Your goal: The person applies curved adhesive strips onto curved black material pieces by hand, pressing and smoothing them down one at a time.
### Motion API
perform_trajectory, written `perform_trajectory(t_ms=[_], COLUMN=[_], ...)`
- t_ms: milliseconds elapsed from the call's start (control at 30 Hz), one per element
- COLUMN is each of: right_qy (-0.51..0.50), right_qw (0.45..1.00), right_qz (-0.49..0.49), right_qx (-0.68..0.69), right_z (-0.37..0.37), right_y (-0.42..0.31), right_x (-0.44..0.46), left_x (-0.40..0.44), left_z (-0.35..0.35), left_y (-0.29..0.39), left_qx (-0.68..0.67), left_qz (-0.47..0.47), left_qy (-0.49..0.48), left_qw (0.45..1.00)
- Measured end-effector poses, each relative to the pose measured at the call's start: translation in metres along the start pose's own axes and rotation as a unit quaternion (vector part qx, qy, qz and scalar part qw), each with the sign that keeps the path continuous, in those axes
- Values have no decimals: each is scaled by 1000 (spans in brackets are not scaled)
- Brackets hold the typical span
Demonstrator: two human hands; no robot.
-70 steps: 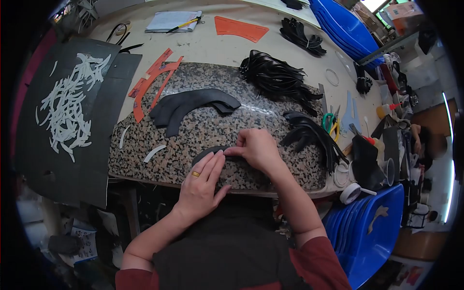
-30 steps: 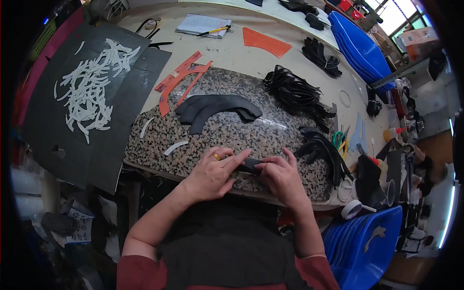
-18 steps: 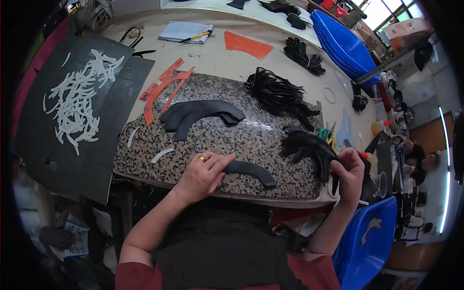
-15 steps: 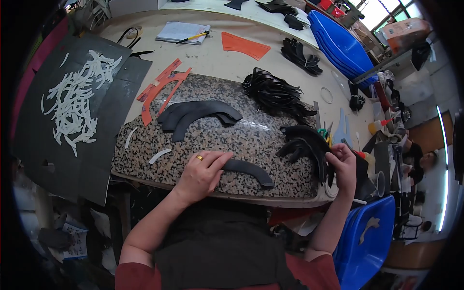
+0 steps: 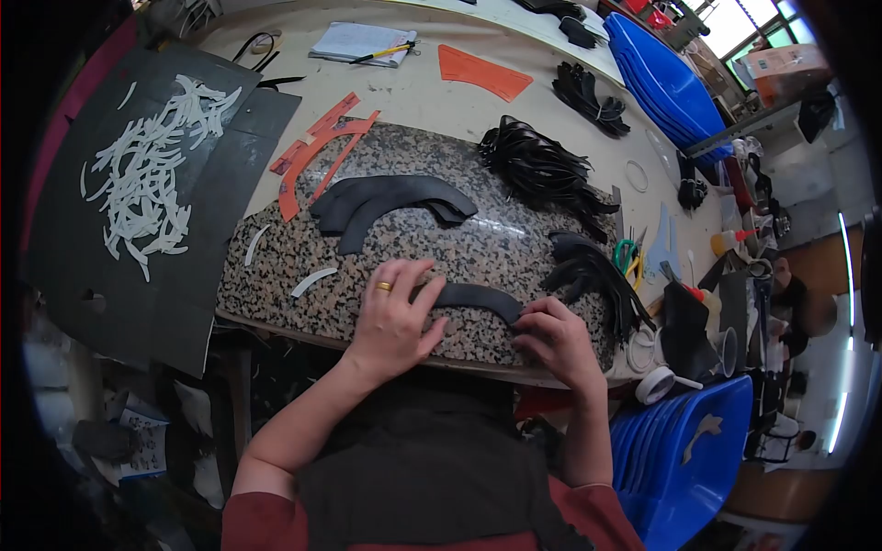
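A curved black strip (image 5: 480,297), which looks like leather, lies on the speckled stone slab (image 5: 395,147) near its front edge. My left hand (image 5: 395,314) holds the strip's left end, fingers bent over it; that end is hidden. At the other end, my right hand (image 5: 556,340) has thumb and fingertips pinched on the tip. Beyond them, several similar curved black pieces (image 5: 390,204) overlap in a stack. To the right of my right hand, a fanned bundle of black strips (image 5: 593,266) rests on the slab's edge.
White curved slips (image 5: 152,184) cover a dark board (image 5: 73,294) at left; two more lie on the slab. Orange templates (image 5: 317,151), glossy black strips (image 5: 537,165), a notepad (image 5: 358,41) and scissors (image 5: 629,257) are on the table. Blue bins (image 5: 712,468) stand at lower right.
My right hand has left the fanned black bundle and moved left to the right end of the curved strip. My left hand stays at the left end, its fingers shifted. The view has shifted slightly.
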State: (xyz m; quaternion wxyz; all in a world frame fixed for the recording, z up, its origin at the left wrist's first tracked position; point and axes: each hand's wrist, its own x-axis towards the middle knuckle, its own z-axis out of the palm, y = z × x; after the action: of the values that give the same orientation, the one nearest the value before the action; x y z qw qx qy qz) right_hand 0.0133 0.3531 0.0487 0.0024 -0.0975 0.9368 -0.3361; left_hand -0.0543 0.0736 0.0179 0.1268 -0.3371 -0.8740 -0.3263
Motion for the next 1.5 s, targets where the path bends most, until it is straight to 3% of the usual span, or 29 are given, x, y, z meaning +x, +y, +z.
perform_trajectory(t_ms=[33,100,167,200,433,667,767,833,933,1000,1067,1100,1167,1267,1367,1500], right_qy=[5,12,66,94,99,268,252,230,91,-34,-117,-140,-124,-156,-137,-79], right_qw=[1000,999,997,994,963,960,967,971,989,976,968,972,976,977,977,989], right_qz=[14,41,7,-12,-147,-37,-24,-64,-96,-187,-219,-187,-146,-101,-132,-45], right_qx=[3,10,-38,-61,-201,-76,-11,-14,66,106,38,0,-100,-105,-94,117], right_z=[2,6,13,13,14,11,12,11,26,62,101,114,148,161,155,72], right_y=[1,0,-8,-9,12,12,1,-17,-74,-98,-114,-128,-126,-128,-115,-116], right_x=[-2,-5,-4,-5,-19,-33,-15,15,70,112,147,158,176,181,171,144], left_x=[7,15,17,16,15,21,21,16,11,5,3,3,0,2,2,-12], left_z=[1,16,48,54,59,55,53,55,58,66,68,65,71,71,64,63], left_y=[6,15,18,20,10,16,18,15,15,9,7,9,8,9,11,13], left_qx=[-1,-63,-132,-68,-42,-2,2,6,36,-45,-73,-64,-43,-16,-55,-186], left_qz=[24,85,135,142,161,173,196,196,144,164,185,193,197,211,206,205], left_qy=[9,-75,-117,-158,-182,-202,-196,-201,-254,-199,-161,-151,-145,-129,-104,-163], left_qw=[1000,992,975,975,969,964,961,960,956,965,967,967,969,969,972,947])
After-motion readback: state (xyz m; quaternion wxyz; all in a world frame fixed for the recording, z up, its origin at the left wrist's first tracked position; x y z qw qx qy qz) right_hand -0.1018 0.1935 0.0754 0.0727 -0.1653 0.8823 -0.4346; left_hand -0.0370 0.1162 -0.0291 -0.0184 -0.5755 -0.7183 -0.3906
